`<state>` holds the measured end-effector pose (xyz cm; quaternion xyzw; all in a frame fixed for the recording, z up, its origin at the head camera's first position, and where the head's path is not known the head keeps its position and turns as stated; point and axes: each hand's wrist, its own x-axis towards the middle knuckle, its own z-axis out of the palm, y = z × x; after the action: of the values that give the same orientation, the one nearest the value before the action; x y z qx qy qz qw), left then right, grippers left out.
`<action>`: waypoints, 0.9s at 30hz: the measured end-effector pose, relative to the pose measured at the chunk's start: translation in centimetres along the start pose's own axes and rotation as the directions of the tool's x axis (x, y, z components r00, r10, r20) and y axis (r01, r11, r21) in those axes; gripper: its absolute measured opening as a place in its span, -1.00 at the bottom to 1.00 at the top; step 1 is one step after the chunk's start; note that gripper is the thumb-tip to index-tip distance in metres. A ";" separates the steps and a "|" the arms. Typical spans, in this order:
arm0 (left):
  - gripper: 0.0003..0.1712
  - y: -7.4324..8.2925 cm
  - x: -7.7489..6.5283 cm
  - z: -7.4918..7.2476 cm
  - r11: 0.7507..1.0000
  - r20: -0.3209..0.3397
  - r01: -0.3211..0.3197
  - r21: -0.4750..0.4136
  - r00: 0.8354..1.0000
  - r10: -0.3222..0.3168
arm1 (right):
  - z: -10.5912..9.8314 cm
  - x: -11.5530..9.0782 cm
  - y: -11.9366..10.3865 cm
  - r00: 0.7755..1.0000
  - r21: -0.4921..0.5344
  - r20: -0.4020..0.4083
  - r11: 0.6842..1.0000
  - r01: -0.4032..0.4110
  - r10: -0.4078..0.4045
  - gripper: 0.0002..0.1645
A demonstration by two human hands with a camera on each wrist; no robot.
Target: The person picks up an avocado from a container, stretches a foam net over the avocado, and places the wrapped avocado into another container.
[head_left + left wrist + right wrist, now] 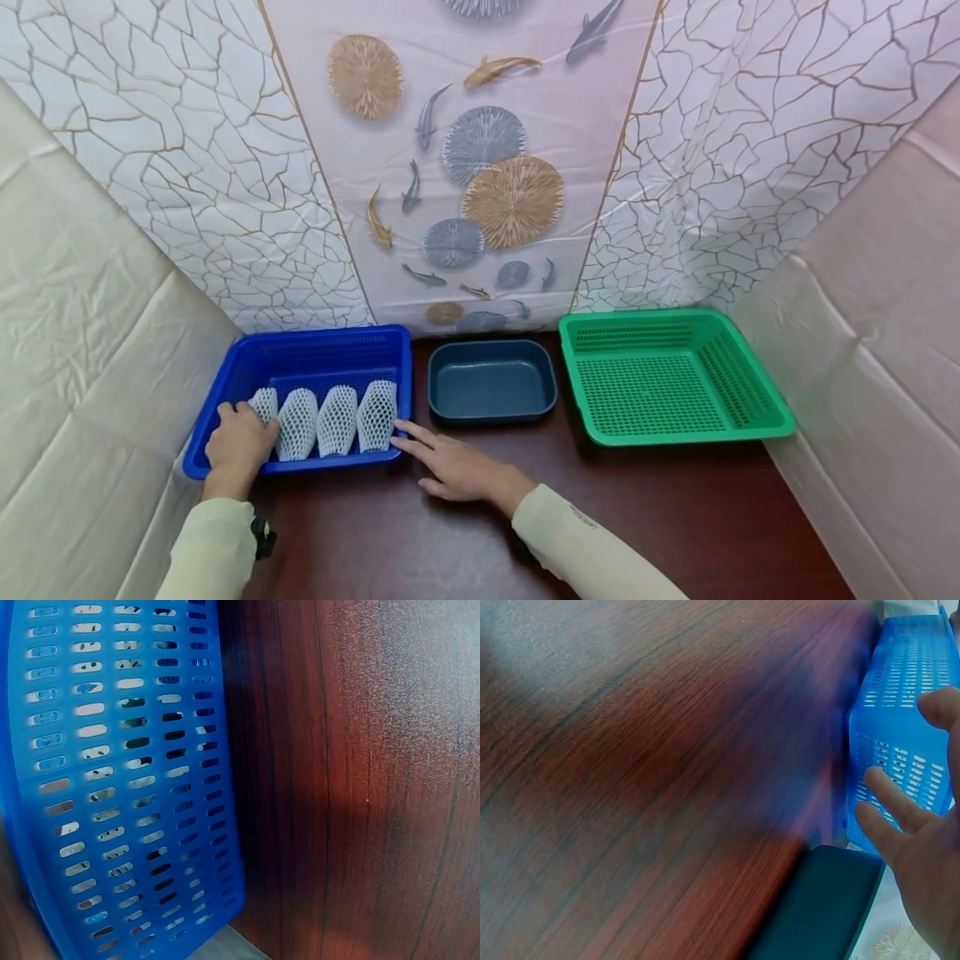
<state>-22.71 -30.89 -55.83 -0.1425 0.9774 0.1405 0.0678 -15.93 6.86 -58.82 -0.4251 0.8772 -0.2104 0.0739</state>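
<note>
Several white foam fruit nets stand in a row inside the blue plastic basket (315,340) in the head view. My left hand (238,442) reaches over the basket's front left part, its fingers and thumb around the leftmost foam net (264,402), which it partly hides. The right hand (453,465) is at the basket's front right corner with its fingers spread, fingertips close to the rightmost foam net (377,415); contact is hard to tell. From the right wrist, those fingers (900,806) look extended before the slotted basket wall. In the left wrist view the left hand's grip is hidden.
A dark teal tray (491,392) stands right of the blue basket, near the back wall. Farther right is a green slotted basket (637,400). All stand on a dark red wooden table (420,542), with cloth-covered walls behind and at both sides.
</note>
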 end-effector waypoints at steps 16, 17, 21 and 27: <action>-0.28 -0.7 -0.1 -0.1 0.994 0.001 -0.032 0.106 0.999 0.032 | 0.9 0.3 -0.4 0.999 0.033 -0.036 0.999 0.007 -0.006 -0.02; -0.27 -0.7 -0.2 -0.2 0.993 0.002 -0.031 0.112 1.000 0.031 | 0.9 0.3 -0.4 0.999 0.035 -0.039 0.999 0.003 -0.002 -0.02; -0.23 -0.1 -0.8 -0.6 0.994 -0.022 -0.016 0.111 1.000 0.018 | 1.0 0.1 -0.4 0.999 0.033 -0.044 0.999 -0.002 0.004 -0.03; -0.27 1.8 -2.1 -1.2 0.997 -0.161 -0.072 0.035 0.984 0.076 | 0.2 -0.6 -0.1 0.997 0.055 -0.081 0.998 -0.006 0.010 -0.01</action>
<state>-21.38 -29.01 -53.83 -0.1160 0.9863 0.1166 -0.0152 -15.44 7.20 -58.97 -0.4105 0.8751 -0.2513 0.0506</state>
